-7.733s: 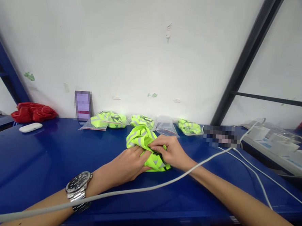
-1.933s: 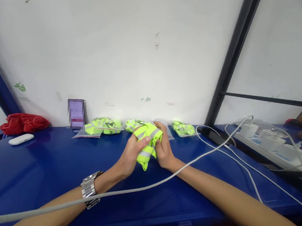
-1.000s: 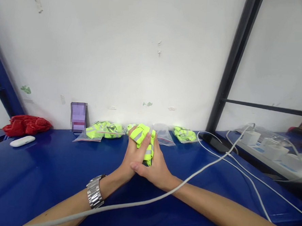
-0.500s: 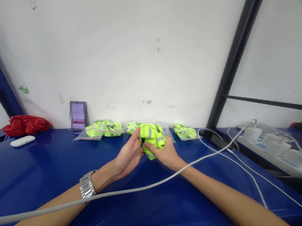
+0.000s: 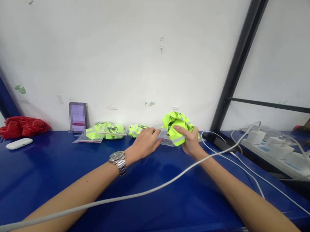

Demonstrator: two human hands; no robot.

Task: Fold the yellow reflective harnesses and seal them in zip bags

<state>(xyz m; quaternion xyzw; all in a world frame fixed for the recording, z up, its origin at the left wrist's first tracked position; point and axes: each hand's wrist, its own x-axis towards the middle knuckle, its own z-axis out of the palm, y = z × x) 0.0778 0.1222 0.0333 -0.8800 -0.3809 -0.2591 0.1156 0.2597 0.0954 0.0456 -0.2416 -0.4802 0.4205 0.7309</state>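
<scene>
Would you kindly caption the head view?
Right hand gripping bundled yellow-green cloth, left hand near a clear plastic bag.

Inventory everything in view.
loose bundle: 1, lime, right hand
bagged bundles: 2+, lime, back
bag: 1, clear, centre
phone: 1, purple screen, left
device: 1, black, right
plastic: 1, red, left
case: 1, white, left
power strip: 1, white, right
cables: several, white, front, right
table: 1, blue, beneath
wall: 1, white, behind
posts: 2, dark, sides
blurred items: several, mixed, right
watch: 1, silver, left wrist
left hand: 1, bare, centre
right hand: 1, bare, centre
</scene>
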